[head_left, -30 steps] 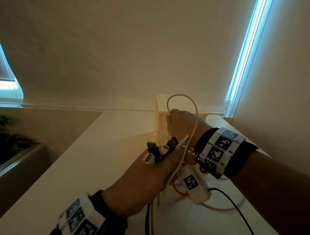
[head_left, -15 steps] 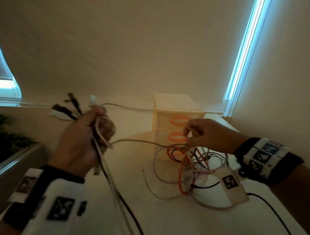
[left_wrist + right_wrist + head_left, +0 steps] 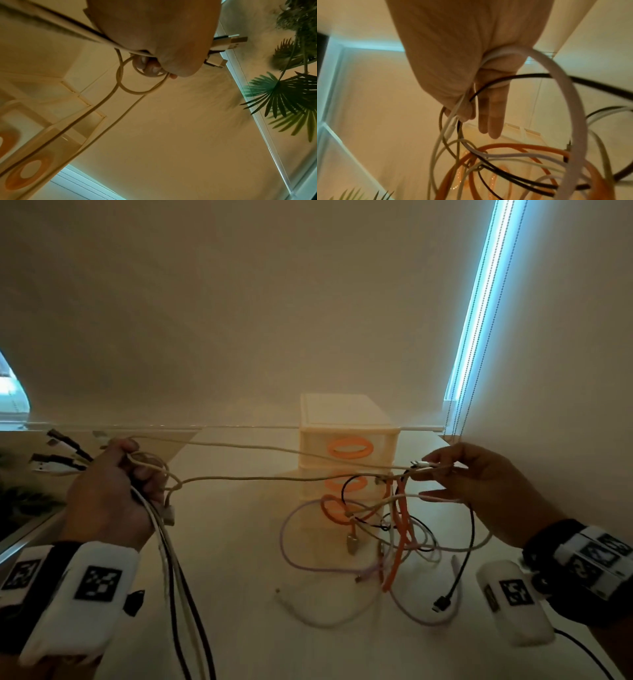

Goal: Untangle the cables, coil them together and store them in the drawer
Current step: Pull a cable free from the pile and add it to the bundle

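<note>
Left hand (image 3: 109, 501) clenched cable ends (image 3: 61, 463); right hand (image 3: 479, 484) pinched beige cable (image 3: 274, 479) stretched between them; tangle (image 3: 387, 535) hung below right hand.

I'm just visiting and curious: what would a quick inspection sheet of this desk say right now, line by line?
Surface: pale table, dimly lit.
Job's things: tangled cables heaped before the drawer unit, whose drawers with orange handles look closed.
Clutter: nothing seen.
Hands: left hand grips a bundle of cable ends, plugs sticking out; right hand pinches a white cable end.
Cables: beige cable stretches between both hands; orange, black, lilac and white ones stay knotted on the table.
Surroundings: blind ahead, bright window strip at right, plant at left.
</note>
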